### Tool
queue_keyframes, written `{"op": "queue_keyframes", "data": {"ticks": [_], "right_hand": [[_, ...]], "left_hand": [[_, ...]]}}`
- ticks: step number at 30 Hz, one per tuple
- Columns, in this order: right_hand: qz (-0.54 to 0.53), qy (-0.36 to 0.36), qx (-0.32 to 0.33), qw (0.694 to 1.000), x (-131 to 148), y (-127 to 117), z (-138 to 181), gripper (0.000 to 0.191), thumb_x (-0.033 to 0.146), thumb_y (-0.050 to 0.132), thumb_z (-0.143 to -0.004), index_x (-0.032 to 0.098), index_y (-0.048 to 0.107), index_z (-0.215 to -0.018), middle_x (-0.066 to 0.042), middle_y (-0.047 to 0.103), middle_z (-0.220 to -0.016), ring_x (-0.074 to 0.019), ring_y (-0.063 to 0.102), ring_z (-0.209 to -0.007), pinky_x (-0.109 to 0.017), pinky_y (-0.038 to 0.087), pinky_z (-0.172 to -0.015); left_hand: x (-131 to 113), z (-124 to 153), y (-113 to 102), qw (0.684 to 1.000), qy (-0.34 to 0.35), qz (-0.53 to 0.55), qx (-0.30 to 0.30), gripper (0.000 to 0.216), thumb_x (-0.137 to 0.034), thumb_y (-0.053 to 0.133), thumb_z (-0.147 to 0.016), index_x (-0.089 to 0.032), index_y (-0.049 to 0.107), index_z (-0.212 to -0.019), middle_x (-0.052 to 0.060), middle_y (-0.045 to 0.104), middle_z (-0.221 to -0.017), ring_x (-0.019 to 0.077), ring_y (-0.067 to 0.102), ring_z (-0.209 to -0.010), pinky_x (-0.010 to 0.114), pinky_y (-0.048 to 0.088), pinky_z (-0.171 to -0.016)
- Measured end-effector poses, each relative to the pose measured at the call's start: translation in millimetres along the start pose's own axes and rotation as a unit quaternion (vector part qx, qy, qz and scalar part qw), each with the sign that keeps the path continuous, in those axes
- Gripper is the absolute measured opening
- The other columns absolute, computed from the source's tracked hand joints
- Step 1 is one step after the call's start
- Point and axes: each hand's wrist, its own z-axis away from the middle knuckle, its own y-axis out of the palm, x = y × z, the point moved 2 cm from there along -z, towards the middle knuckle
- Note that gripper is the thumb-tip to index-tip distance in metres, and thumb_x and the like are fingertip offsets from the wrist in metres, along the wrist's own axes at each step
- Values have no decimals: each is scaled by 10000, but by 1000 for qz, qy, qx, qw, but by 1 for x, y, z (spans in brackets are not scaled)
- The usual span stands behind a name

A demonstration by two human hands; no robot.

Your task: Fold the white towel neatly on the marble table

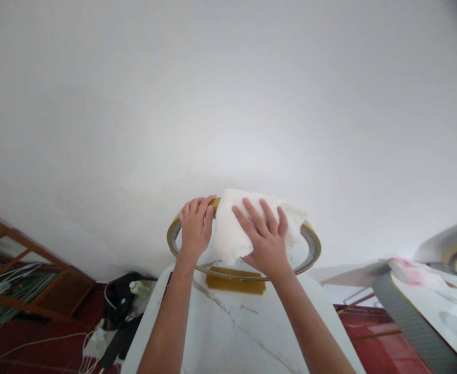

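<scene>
One round gold-rimmed mirror (310,240), upright on its one gold base (236,283) at the far edge of the white marble counter (228,332), close against the wall. One white cloth (236,228), pressed flat on the glass under the right hand (265,239), fingers spread. Left hand (195,226) curled over the mirror's left rim, gripping it. Bare counter nearer, between the forearms; red floor beyond both side edges.

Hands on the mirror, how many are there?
2. The left hand grips the mirror by its gold rim at the left; the right hand presses a white cloth flat against the glass.
</scene>
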Motion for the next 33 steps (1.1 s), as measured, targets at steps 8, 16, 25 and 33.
{"op": "queue_keyframes", "data": {"ticks": [8,16,25,33], "right_hand": [[28,-31,-14,999,-2,18,10,669,334,553,-775,325,305,-1397,28,328,-1449,-312,215,-1340,-555,52,-1101],[2,143,-147,979,-64,19,110,658,492,447,-821,225,303,-1406,-101,247,-1474,-400,206,-1326,-615,230,-1020],[23,155,-123,980,-76,2,149,624,369,451,-834,264,260,-1419,-77,244,-1476,-391,211,-1328,-611,223,-1034],[19,206,-43,977,-82,54,208,717,306,548,-758,235,256,-1409,-120,261,-1454,-394,189,-1333,-629,224,-1028]], "left_hand": [[5,-1,-1,1000,8,16,3,369,-312,271,-949,-252,503,-1229,64,559,-1128,215,467,-1040,371,316,-917],[2,-2,2,1000,8,24,-15,358,-320,297,-948,-265,533,-1212,54,574,-1155,205,484,-1077,380,320,-962],[-68,19,13,987,159,-16,-11,469,-243,425,-891,-248,394,-1360,55,403,-1407,236,306,-1322,460,122,-1120],[-104,21,34,976,215,-32,31,523,-230,447,-871,-285,351,-1382,7,396,-1417,242,286,-1337,480,84,-1131]]}}
